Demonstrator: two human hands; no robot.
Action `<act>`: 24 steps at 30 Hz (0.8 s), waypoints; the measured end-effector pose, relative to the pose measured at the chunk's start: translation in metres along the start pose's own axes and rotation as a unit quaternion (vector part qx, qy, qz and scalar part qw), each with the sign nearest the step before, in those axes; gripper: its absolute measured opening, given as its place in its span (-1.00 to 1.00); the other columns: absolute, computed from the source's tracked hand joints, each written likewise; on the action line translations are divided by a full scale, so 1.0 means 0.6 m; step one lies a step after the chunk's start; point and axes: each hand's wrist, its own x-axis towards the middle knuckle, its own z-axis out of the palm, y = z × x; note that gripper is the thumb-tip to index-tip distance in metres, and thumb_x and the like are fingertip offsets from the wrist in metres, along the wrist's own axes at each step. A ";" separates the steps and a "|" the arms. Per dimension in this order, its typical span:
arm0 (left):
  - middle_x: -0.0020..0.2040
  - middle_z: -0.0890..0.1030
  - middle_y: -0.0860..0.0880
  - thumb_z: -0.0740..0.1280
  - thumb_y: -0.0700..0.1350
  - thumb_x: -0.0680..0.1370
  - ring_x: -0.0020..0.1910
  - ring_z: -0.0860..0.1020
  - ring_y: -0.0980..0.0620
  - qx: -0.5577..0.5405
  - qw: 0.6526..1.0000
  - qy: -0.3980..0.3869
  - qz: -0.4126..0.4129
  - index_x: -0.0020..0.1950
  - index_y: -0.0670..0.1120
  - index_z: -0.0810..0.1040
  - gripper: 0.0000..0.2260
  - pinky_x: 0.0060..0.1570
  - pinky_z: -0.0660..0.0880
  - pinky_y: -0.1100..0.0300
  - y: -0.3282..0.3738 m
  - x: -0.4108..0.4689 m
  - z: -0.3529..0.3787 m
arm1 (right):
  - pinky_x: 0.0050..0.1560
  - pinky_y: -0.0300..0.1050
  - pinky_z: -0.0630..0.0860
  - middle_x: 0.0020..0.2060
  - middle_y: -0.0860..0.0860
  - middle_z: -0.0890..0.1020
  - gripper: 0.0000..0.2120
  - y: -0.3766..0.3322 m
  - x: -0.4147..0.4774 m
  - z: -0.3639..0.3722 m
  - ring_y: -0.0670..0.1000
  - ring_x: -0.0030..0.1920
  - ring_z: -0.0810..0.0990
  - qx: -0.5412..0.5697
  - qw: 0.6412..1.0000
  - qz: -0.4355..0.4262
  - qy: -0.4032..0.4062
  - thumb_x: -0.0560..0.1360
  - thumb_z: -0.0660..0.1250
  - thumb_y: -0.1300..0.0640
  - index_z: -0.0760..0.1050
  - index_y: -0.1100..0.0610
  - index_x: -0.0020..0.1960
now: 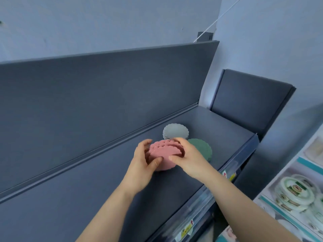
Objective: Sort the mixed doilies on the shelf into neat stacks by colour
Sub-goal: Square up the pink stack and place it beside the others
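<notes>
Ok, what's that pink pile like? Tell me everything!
The pink doily stack is a pile of round mats with scalloped edges, matte and rubbery-looking. Its top layers sit slightly uneven. It seems to rest flat on the dark grey shelf. The left hand and the right hand grip its sides.

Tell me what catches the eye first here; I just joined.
The pink doily stack stands out on the dark shelf, gripped between the left hand and right hand. Just behind it sits a grey stack; a green stack lies to its right, partly hidden by that hand.
</notes>
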 end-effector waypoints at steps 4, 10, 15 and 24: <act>0.13 0.49 0.23 0.26 -0.28 0.56 0.04 0.49 0.45 0.001 1.000 -0.016 -0.013 0.29 0.06 0.19 -0.58 0.02 0.42 0.52 -0.016 0.000 0.019 | 0.28 -0.29 0.35 0.31 -0.17 0.40 -0.41 0.021 0.002 0.021 -0.17 0.28 0.41 -0.003 1.000 0.001 -0.020 0.50 0.28 0.23 0.18 -0.13 0.43; 0.11 0.54 0.22 0.26 -0.30 0.55 0.09 0.53 0.30 -0.014 0.999 0.028 0.010 0.26 0.05 0.29 -0.62 0.04 0.44 0.43 -0.011 0.012 0.018 | 0.32 -0.28 0.34 0.33 -0.11 0.40 -0.40 0.028 0.027 0.003 -0.15 0.30 0.39 -0.035 0.997 -0.049 -0.050 0.49 0.31 0.22 0.17 -0.06 0.44; 0.23 0.49 0.14 0.25 -0.25 0.56 0.17 0.49 0.29 -0.022 0.999 0.002 -0.026 0.34 0.06 0.18 -0.56 0.17 0.46 0.31 -0.019 0.014 0.034 | 0.12 -0.46 0.31 0.35 -0.13 0.30 -0.42 0.029 0.036 0.002 -0.17 0.28 0.36 -0.045 0.993 -0.049 -0.102 0.54 0.22 0.22 0.07 -0.09 0.45; 0.08 0.52 0.05 0.20 -0.32 0.56 -0.11 0.51 0.27 0.018 0.999 0.024 -0.012 0.28 0.04 0.22 -0.61 -0.10 0.43 0.43 -0.013 0.023 0.035 | 0.19 -0.30 0.31 0.36 -0.14 0.21 -0.51 0.021 0.047 -0.008 -0.12 0.24 0.36 -0.088 0.980 -0.084 -0.157 0.58 0.15 0.21 0.08 -0.13 0.41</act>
